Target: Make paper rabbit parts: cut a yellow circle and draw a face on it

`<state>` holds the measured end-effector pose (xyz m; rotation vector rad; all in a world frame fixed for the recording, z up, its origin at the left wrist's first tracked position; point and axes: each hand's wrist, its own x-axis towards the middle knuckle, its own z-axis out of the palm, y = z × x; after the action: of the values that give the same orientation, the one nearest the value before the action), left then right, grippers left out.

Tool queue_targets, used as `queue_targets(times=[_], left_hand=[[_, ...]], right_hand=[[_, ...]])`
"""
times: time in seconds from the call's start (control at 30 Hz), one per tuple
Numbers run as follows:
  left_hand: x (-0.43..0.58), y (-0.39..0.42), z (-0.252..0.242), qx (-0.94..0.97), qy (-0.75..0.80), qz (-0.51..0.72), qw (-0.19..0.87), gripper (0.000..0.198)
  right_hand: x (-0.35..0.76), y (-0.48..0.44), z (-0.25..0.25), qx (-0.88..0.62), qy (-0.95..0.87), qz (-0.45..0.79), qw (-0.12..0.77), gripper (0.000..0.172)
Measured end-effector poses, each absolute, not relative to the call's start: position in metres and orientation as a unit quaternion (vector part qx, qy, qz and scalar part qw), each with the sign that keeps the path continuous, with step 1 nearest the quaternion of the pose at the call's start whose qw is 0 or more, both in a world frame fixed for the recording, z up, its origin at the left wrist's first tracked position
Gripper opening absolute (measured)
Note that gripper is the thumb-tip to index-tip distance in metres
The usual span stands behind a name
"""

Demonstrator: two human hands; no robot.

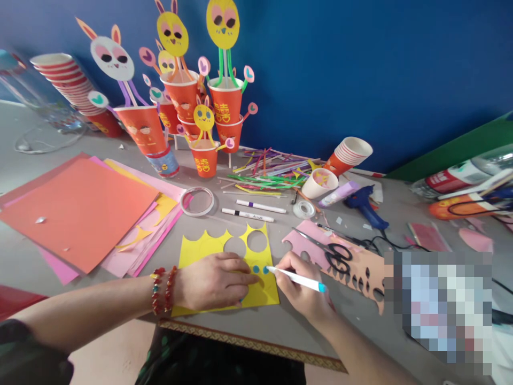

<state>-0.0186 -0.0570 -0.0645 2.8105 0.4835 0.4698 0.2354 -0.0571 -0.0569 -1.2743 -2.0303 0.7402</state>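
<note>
My left hand (pixel 218 280) lies palm down on a sheet of yellow paper (pixel 200 256), fingers stretched out. Round holes and scalloped cuts run along the sheet's far edge. Between the fingers of my right hand (pixel 300 286) is a white marker pen (pixel 296 278) with a blue end. Its tip touches the paper beside two small blue dots (pixel 256 269), just right of my left fingertips. Black-handled scissors (pixel 339 258) rest on cut pink paper (pixel 298 235) beyond my right hand.
Red paper cups (pixel 140 128) with paper bunny faces stand at the back left. Coloured paper sheets (pixel 84 214) are stacked at left. Pipe cleaners (pixel 276 171), two acrylic markers (pixel 248 215), a tape roll (pixel 197 201) and a blue glue gun (pixel 366 207) lie beyond the yellow paper.
</note>
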Motion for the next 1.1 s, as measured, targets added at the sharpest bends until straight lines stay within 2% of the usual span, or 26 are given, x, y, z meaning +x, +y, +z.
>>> queue_targets(times=[0.33, 0.53, 0.67, 0.93, 1.1], left_hand=[[-0.019, -0.057, -0.064, 0.964, 0.169, 0.162, 0.126, 0.024], [-0.019, -0.056, -0.067, 0.966, 0.156, 0.171, 0.117, 0.026], [-0.019, -0.056, -0.068, 0.966, 0.152, 0.176, 0.116, 0.027], [-0.02, -0.057, -0.071, 0.966, 0.148, 0.184, 0.11, 0.025], [-0.02, -0.053, -0.067, 0.95, 0.146, 0.224, 0.16, 0.028]], right_hand=[[0.236, -0.059, -0.059, -0.475, -0.77, 0.296, 0.307, 0.018], [0.245, -0.062, -0.072, -0.5, -0.691, 0.36, 0.378, 0.017], [0.248, -0.063, -0.076, -0.502, -0.676, 0.384, 0.379, 0.017], [0.242, -0.061, -0.066, -0.481, -0.715, 0.353, 0.365, 0.017], [0.242, -0.064, -0.066, -0.485, -0.709, 0.344, 0.379, 0.013]])
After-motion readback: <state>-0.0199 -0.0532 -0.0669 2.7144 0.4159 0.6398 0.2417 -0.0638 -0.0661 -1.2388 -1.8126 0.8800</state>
